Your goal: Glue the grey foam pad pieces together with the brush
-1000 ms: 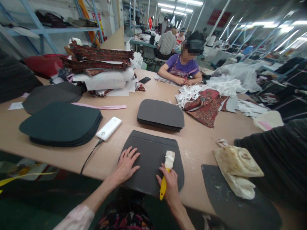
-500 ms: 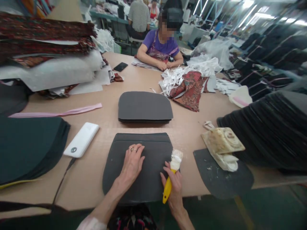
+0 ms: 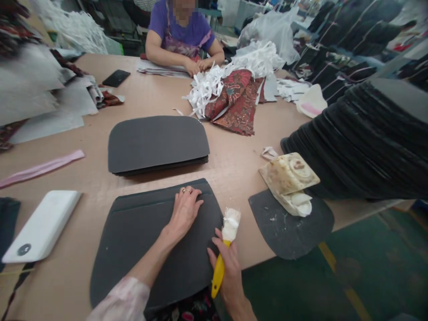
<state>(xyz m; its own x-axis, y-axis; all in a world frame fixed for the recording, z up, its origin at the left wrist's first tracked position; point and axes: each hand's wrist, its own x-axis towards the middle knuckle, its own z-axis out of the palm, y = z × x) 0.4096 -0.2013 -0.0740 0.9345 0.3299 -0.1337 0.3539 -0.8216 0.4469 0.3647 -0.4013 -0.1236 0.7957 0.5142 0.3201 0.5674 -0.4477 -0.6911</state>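
A dark grey panel point(image 3: 147, 240), matte and foam-like with one straight edge and rounded corners, lay flat on the pale brown tabletop point(image 3: 234, 165) directly before the person, its near end overhanging the edge at 6 o'clock. The left hand point(image 3: 184, 210) pressed flat on it near its far edge, fingers together and extended, a ring on one of them. The right hand point(image 3: 227, 265) had its fingers clamped round the yellow plastic handle of a brush point(image 3: 224, 243), whose bristles, caked white with paste, rested at the panel's 3 o'clock edge.

At 12 o'clock from the panel sat a neat stack of similar grey panels point(image 3: 157, 143). At 3 o'clock a single dark piece point(image 3: 294, 227), flecked with white, carried a crusted, cream-and-brown stained glue container point(image 3: 289, 176). Beyond that, at 2 o'clock, rose a tall pile of black pieces point(image 3: 368, 133). A smooth white power bank point(image 3: 42, 225) lay at 9 o'clock, a pink strip point(image 3: 43, 167) at 10 o'clock. Red patterned fabric point(image 3: 237, 102) and white shreds point(image 3: 207, 84) lay at 1 o'clock, where a person in a purple top point(image 3: 182, 31) sat working.

Compared with half a second before, the view had dipped and swung right; the left hand had slid toward the panel's far right corner, and the brush had stayed at the right edge.

No writing could be read anywhere.
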